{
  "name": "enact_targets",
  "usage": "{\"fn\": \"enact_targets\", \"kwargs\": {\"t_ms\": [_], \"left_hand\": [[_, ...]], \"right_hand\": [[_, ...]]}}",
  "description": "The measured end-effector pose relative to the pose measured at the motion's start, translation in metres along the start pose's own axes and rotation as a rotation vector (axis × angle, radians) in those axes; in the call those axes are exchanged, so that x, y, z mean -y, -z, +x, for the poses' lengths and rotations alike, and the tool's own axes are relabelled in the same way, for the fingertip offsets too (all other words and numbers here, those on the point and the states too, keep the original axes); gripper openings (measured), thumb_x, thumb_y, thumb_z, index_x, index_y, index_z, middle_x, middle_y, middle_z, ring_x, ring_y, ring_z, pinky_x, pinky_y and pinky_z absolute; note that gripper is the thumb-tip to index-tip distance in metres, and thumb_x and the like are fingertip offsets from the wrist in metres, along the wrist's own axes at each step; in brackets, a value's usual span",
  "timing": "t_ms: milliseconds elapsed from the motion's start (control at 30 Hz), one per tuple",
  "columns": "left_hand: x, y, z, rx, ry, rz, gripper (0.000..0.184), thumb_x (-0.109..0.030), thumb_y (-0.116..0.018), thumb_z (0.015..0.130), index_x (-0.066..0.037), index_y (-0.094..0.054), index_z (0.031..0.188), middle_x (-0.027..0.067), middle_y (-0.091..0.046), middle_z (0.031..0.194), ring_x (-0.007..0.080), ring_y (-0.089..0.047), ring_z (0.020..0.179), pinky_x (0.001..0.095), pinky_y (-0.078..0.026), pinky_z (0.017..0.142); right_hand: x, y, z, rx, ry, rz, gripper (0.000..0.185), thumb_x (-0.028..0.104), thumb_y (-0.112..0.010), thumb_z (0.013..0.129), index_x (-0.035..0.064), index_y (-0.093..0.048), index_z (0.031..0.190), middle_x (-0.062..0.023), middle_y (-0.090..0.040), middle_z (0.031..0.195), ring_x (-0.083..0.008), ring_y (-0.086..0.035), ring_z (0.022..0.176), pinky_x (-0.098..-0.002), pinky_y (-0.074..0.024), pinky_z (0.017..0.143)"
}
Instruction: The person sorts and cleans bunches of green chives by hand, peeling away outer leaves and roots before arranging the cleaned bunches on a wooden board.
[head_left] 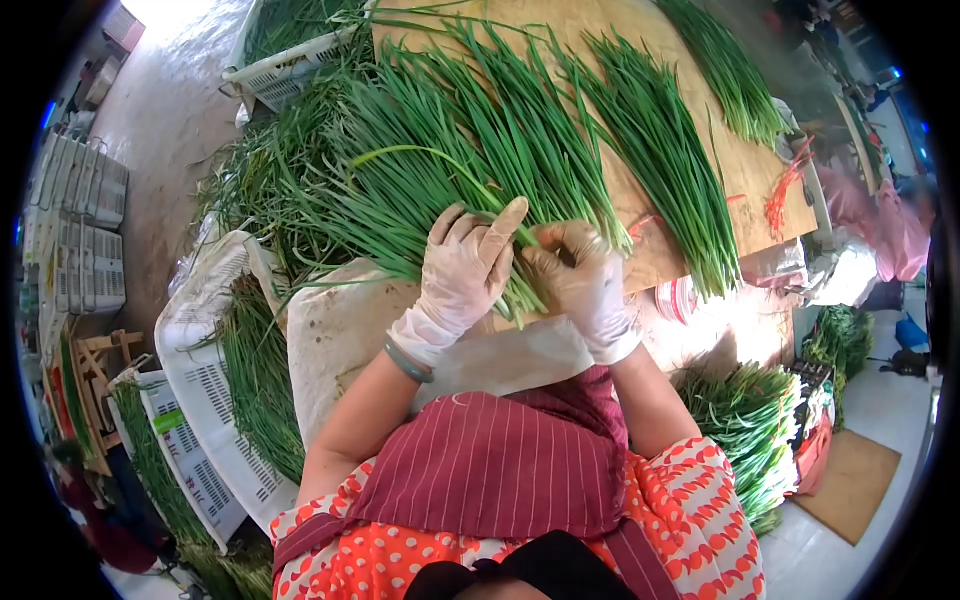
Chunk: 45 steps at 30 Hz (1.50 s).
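Head view: main bunch of greens (pixel 400 175) lies at the near edge of the surface (pixel 752 185), toward its left side, leaf tips spread away from the wearer, cut ends toward the apron (pixel 490 465). Left hand (pixel 468 258), pale glove, rests on the stem end of this bunch, fingers curled, one digit raised; cannot tell how firmly it grips. Right hand (pixel 578 270), gloved too, just beside it, thumb and fingers bent toward each other; whatever is between them is hidden. A long yellowish leaf (pixel 400 150) arches across the bunch toward the left hand. Second bunch (pixel 525 125) just right of the first. Third bunch (pixel 670 165) farther right, stem ends reaching past the near edge. Fourth bunch (pixel 730 75) along the far right part. Red ties (pixel 785 195) near the right edge. Loose pile (pixel 285 185) along the left edge; white crate (pixel 285 80), holding more greens, by the far left corner.
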<state>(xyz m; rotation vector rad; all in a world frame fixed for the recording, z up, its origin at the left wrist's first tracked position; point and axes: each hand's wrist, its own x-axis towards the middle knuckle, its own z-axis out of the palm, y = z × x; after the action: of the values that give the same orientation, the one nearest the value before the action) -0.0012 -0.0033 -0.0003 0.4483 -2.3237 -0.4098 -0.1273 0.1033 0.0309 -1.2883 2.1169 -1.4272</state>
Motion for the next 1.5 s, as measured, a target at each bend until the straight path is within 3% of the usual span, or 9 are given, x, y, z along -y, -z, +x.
{"fn": "enact_targets", "kwargs": {"t_ms": [267, 467, 567, 633, 900, 967, 1100, 1233, 1500], "left_hand": [[-0.002, -0.002, 0.003, -0.064, 0.031, -0.069, 0.057, -0.004, -0.059, 0.076, -0.009, -0.049, 0.131, 0.0055, -0.060, 0.085, 0.0241, -0.056, 0.083, 0.0413, -0.040, 0.095], [0.005, -0.007, -0.001, -0.039, -0.094, 0.116, 0.046, -0.006, -0.061, 0.070, -0.011, -0.060, 0.116, 0.0052, -0.055, 0.075, 0.0243, -0.057, 0.081, 0.0430, -0.042, 0.092], [0.003, -0.005, 0.000, -0.025, -0.058, 0.046, 0.034, -0.007, -0.060, 0.071, -0.011, -0.063, 0.105, 0.0061, -0.055, 0.073, 0.0252, -0.057, 0.081, 0.0434, -0.041, 0.092], [0.006, -0.009, -0.002, -0.048, -0.058, 0.077, 0.035, -0.007, -0.061, 0.071, -0.011, -0.063, 0.106, 0.0061, -0.055, 0.072, 0.0259, -0.056, 0.080, 0.0438, -0.042, 0.093], [0.004, -0.009, -0.001, -0.102, -0.042, 0.086, 0.037, 0.002, -0.056, 0.070, -0.009, -0.062, 0.105, 0.0053, -0.053, 0.069, 0.0253, -0.055, 0.075, 0.0424, -0.043, 0.091], [0.003, -0.008, -0.002, -0.095, -0.028, 0.088, 0.038, 0.002, -0.056, 0.070, -0.010, -0.062, 0.106, 0.0056, -0.053, 0.071, 0.0257, -0.055, 0.077, 0.0425, -0.043, 0.092], [0.001, -0.006, 0.000, -0.101, -0.020, 0.138, 0.045, -0.001, -0.056, 0.068, -0.012, -0.060, 0.111, 0.0089, -0.052, 0.084, 0.0292, -0.054, 0.089, 0.0452, -0.043, 0.092], [0.000, -0.004, 0.000, -0.074, 0.016, 0.140, 0.051, -0.003, -0.057, 0.066, -0.013, -0.058, 0.116, 0.0102, -0.050, 0.089, 0.0313, -0.053, 0.094, 0.0471, -0.042, 0.091], [0.000, -0.002, 0.006, -0.058, -0.080, 0.193, 0.055, -0.004, -0.056, 0.066, -0.012, -0.059, 0.120, 0.0079, -0.051, 0.092, 0.0270, -0.052, 0.093, 0.0432, -0.044, 0.087]], "right_hand": [[-0.008, -0.007, -0.010, -0.046, 0.000, -0.082, 0.016, 0.010, -0.071, 0.077, 0.0052, -0.060, 0.087, -0.0102, -0.061, 0.078, -0.0273, -0.059, 0.064, -0.0346, -0.0473, 0.057], [0.003, 0.001, -0.005, 0.043, 0.321, -0.191, 0.015, 0.012, -0.069, 0.076, 0.0060, -0.060, 0.086, -0.0110, -0.061, 0.078, -0.0310, -0.058, 0.066, -0.0387, -0.0465, 0.057], [0.003, 0.007, -0.007, 0.056, 0.435, -0.148, 0.014, 0.012, -0.069, 0.079, 0.0053, -0.059, 0.086, -0.0080, -0.061, 0.077, -0.0238, -0.058, 0.062, -0.0341, -0.0457, 0.055], [0.010, 0.016, -0.010, 0.158, -0.101, 0.417, 0.012, 0.013, -0.068, 0.083, 0.0054, -0.059, 0.087, -0.0034, -0.061, 0.077, -0.0135, -0.056, 0.062, -0.0284, -0.0441, 0.053], [0.046, 0.052, 0.044, -0.108, 0.038, 0.775, 0.005, 0.006, -0.061, 0.088, 0.0063, -0.062, 0.093, -0.0024, -0.064, 0.088, -0.0058, -0.052, 0.068, -0.0203, -0.0440, 0.059], [0.039, 0.033, 0.059, -0.023, 0.045, 0.631, 0.015, 0.008, -0.063, 0.085, 0.0055, -0.064, 0.100, -0.0080, -0.067, 0.092, -0.0139, -0.059, 0.071, -0.0274, -0.0486, 0.062], [-0.006, -0.020, 0.077, 0.266, 0.081, -0.360, 0.032, 0.016, -0.062, 0.082, 0.0062, -0.064, 0.112, -0.0188, -0.063, 0.097, -0.0345, -0.061, 0.090, -0.0418, -0.0489, 0.077], [-0.012, -0.035, 0.086, 0.310, 0.076, -0.489, 0.020, 0.018, -0.062, 0.080, 0.0090, -0.069, 0.097, -0.0157, -0.065, 0.095, -0.0339, -0.062, 0.088, -0.0404, -0.0489, 0.077], [0.051, 0.014, 0.111, -0.132, -0.047, 0.832, 0.017, 0.016, -0.064, 0.088, 0.0039, -0.068, 0.098, -0.0041, -0.068, 0.085, -0.0070, -0.059, 0.072, -0.0220, -0.0470, 0.064]]}}
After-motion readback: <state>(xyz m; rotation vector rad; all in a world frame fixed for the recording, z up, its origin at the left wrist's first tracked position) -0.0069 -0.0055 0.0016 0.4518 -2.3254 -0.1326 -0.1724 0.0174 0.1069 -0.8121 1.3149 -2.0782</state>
